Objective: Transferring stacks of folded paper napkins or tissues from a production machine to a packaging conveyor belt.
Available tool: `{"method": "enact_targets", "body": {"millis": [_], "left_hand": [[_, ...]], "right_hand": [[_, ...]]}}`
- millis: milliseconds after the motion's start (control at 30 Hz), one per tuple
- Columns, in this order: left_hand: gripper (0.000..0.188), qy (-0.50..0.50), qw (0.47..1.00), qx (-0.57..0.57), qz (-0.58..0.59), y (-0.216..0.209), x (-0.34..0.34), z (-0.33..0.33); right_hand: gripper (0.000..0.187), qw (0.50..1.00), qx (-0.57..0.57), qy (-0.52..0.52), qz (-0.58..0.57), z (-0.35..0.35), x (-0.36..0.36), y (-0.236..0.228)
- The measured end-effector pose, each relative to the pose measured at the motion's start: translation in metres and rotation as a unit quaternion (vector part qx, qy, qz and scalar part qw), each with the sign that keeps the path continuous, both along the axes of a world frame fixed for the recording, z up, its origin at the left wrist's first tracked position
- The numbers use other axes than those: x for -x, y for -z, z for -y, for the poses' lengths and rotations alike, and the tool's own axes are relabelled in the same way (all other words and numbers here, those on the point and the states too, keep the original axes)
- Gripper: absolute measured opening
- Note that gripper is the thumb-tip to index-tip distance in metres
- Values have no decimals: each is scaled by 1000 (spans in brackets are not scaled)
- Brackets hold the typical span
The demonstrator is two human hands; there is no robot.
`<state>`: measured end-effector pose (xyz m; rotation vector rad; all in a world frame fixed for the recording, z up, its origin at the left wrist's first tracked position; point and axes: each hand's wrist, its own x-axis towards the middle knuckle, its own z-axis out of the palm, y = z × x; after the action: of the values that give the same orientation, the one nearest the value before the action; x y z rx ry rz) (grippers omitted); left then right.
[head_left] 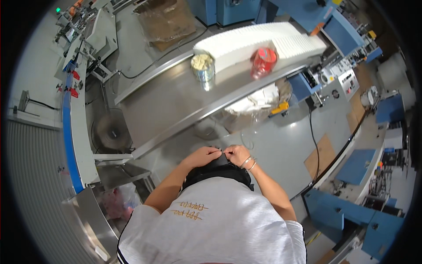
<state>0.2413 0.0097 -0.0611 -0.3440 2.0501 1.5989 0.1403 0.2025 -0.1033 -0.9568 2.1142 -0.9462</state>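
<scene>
Close together in front of my waist, my left hand (203, 156) and my right hand (238, 155) each have thumb and fingers pinched together. Anything between the fingertips is too small to make out. Just below the fingertips is dark cloth (215, 166) at my waist. Beyond my hands stands a long metal table (165, 112). On it are a shiny silver round container (204, 75) filled with pale pieces and a red see-through container (263, 66). A long, curved row of white stacked pieces (246, 44) lies along its far side.
Under the table's right part sits a clear bag with white material (255, 103). An open cardboard box (167, 22) lined with plastic stands on the floor at the back. Blue and white machinery (343, 83) is at the right; a blue-edged bench (70, 127) runs along the left.
</scene>
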Motion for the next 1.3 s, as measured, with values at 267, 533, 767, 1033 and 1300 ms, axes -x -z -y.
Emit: {"method": "enact_targets", "body": {"millis": [267,533,767,1033,1300], "left_hand": [[36,-26,996,42,-68,-25,50,38],[34,-143,950,245,-132,-43,56,13],[37,-267,941,185,-93,-35,72,-13],[30,-314,918,232,-65,-68,103,-43],[26,-396,731,461,-311,-102,214,65]], "right_hand": [[11,987,125,26,-102,51,63,-60],[17,987,26,-115,-112,81,115,-44],[19,956,-48,-283,-69,88,158,-22],[22,931,-38,-359,-50,69,206,-30],[25,926,30,-376,-11,54,275,-93]]}}
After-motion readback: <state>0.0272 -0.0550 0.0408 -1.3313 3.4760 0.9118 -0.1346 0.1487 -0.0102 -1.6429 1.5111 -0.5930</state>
